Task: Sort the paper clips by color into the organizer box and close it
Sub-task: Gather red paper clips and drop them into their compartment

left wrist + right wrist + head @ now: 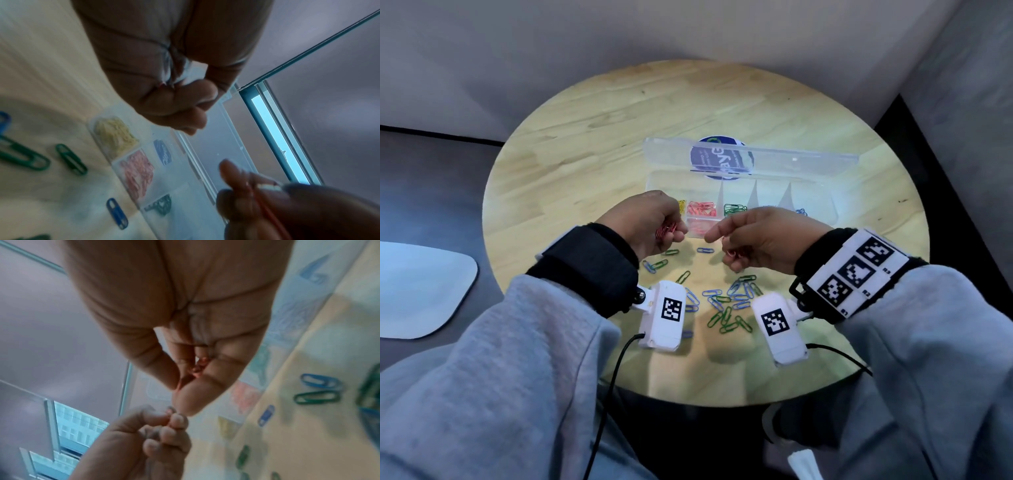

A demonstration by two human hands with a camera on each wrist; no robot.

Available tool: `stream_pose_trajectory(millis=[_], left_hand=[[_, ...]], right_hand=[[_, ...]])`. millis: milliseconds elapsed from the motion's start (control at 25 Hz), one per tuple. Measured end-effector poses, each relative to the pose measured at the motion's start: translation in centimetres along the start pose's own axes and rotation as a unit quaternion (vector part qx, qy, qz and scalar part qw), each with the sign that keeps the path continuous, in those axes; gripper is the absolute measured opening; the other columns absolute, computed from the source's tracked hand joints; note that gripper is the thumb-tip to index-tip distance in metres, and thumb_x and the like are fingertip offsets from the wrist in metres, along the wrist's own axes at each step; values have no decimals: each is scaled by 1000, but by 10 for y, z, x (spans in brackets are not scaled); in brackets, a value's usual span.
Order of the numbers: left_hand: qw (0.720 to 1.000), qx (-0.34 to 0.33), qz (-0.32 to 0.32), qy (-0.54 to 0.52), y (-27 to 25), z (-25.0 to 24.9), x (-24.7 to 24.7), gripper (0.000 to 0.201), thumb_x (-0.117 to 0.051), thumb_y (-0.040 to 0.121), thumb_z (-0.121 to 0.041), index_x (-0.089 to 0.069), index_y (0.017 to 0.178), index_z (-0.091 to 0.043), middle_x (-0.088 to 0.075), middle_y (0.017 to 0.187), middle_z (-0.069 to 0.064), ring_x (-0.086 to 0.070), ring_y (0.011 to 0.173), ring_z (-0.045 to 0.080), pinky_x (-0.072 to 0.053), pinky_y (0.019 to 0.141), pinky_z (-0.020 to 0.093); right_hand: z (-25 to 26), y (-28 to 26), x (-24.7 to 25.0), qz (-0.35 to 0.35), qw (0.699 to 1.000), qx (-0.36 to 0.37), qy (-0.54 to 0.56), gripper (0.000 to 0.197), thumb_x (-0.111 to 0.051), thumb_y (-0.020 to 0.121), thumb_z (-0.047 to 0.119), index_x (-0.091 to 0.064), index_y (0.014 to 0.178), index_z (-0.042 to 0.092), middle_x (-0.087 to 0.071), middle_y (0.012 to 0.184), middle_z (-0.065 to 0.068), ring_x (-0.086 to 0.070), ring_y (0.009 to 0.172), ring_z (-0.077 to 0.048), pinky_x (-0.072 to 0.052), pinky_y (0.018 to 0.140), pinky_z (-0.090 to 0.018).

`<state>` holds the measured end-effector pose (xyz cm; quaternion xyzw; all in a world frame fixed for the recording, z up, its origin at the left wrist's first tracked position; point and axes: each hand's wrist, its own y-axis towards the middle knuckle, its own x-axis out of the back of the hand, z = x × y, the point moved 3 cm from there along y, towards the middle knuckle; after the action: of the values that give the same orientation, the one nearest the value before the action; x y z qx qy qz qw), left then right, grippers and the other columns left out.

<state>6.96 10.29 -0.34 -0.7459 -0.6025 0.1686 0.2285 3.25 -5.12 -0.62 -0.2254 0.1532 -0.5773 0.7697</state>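
Note:
My left hand (654, 222) is curled round a bunch of red paper clips (666, 231) just in front of the clear organizer box (820, 202). My right hand (760, 240) faces it, fingers curled round a few red clips (732, 254), thumb and forefinger tips close to the left hand's. In the right wrist view the red clips (197, 368) lie between the curled fingers and the palm. The box lid (774, 161) stands open. Its compartments hold yellow clips (115, 134), red clips (137, 170) and green clips (160, 206); blue ones are partly hidden behind my right hand.
Several loose green and blue clips (729, 305) lie scattered on the round wooden table (585, 137) between my wrists and the box. A white pad (421, 287) lies on the seat at the left. Grey walls close in behind and to the right.

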Motion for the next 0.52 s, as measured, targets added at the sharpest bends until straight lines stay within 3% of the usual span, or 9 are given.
stream_pose_trajectory(millis=[160,240,360,520], left_hand=[[998,-31,-17,-46,12,-12,-10,20,-43,85,5,-42,71,-9,-55,67,12,-54,42,13,-41,36,12],[997,-45,-22,-60,19,-13,-13,20,-46,86,5,-45,71,-8,-56,70,12,-57,53,17,-47,40,12],[994,-85,-18,-61,25,-20,-15,20,-46,90,3,-52,74,-8,-58,74,11,-60,63,18,-54,52,13],[993,-114,14,-40,30,-29,-21,18,-47,93,-3,-58,87,-15,-58,92,7,-58,85,16,-52,72,18]], right_hand=[[27,9,17,-80,994,27,68,29,-37,91,-10,-57,76,3,-53,65,-9,-59,46,-10,-50,45,-15],[32,17,22,-99,991,23,92,28,-35,90,-10,-56,77,2,-53,73,-12,-58,56,-14,-52,49,-16],[32,28,22,-99,984,13,151,23,-36,88,-11,-56,83,0,-55,84,-15,-58,70,-20,-56,59,-18],[32,37,22,-102,973,26,207,24,-35,87,-10,-54,84,4,-52,80,-11,-54,68,-17,-52,57,-18]])
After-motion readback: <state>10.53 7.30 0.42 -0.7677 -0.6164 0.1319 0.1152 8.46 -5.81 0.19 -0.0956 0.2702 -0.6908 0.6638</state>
